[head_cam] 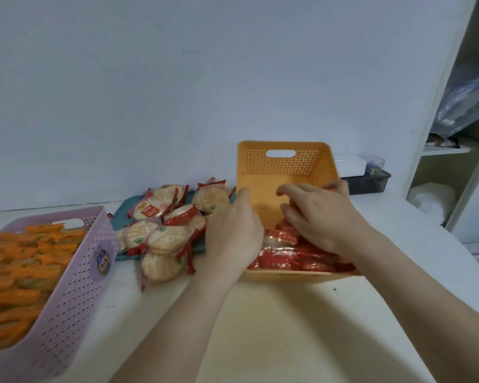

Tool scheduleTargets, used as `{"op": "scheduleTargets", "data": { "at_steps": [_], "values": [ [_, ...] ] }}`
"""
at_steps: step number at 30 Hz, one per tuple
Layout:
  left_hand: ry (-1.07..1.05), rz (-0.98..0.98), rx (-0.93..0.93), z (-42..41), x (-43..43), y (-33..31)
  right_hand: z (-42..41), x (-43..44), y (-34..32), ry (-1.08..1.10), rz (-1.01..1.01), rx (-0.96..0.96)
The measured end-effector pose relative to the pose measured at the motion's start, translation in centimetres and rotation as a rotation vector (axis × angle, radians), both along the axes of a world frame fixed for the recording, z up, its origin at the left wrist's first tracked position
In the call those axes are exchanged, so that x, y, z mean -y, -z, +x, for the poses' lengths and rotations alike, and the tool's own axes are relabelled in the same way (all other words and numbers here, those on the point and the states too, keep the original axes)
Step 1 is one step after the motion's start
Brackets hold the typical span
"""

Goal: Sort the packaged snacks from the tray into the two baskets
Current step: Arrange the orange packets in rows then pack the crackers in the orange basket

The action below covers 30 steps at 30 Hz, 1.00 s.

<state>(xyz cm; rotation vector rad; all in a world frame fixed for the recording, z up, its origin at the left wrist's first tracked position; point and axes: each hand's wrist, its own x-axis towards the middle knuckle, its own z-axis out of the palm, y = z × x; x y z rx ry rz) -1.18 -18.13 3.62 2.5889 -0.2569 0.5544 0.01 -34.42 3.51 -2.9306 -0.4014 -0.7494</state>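
Two perforated plastic baskets stand on the pale desk, with one flat teal tray between them. Both hands are in view.

The lilac basket, at the left, has a cartoon sticker on its side. It is filled with orange-wrapped snacks, too many and too overlapped to count. The orange basket, right of centre, holds a heap of red foil packets against its near wall; its far half is bare.

On the tray lies a pile of round rice crackers in clear wrappers with red ends. About nine can be told apart. One stray packet lies over the tray's near edge on the desk.

The left hand is against the orange basket's left wall, back to the camera. Its fingers are hidden, so I cannot tell its grip. The right hand is inside that basket, fingers bent down onto the red packets. Whether it grips any cannot be told.

Behind the orange basket are a white box and a dark grey bin. A white shelf unit stands at the right.
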Motion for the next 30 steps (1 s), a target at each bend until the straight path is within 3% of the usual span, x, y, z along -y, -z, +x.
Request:
{"op": "scheduleTargets", "data": {
  "at_steps": [7,13,19,21,25,28,30],
  "values": [
    [0.118,-0.054,-0.232,3.5,6.4,1.1,0.8,4.2,-0.8,0.262,-0.121,-0.252],
    [0.105,-0.026,-0.315,5.4,6.9,0.6,1.9,4.9,0.4,0.290,0.015,-0.379],
    [0.163,0.014,-0.366,7.4,5.9,0.6,3.6,4.3,1.0,0.226,-0.098,-0.353],
    [0.229,-0.059,-0.395,7.4,5.4,0.9,3.7,3.8,0.4,0.269,-0.009,-0.332],
    [0.228,-0.185,-0.265,8.2,2.0,0.4,3.3,1.1,-0.6,0.202,0.076,-0.071],
    [0.059,-0.065,-0.158,10.1,-2.8,0.0,2.9,-2.6,-1.7,0.009,0.202,0.029],
    [0.004,0.078,-0.249,10.8,-5.3,0.6,3.2,-5.8,-1.3,-0.078,0.262,-0.061]
  ]
}}
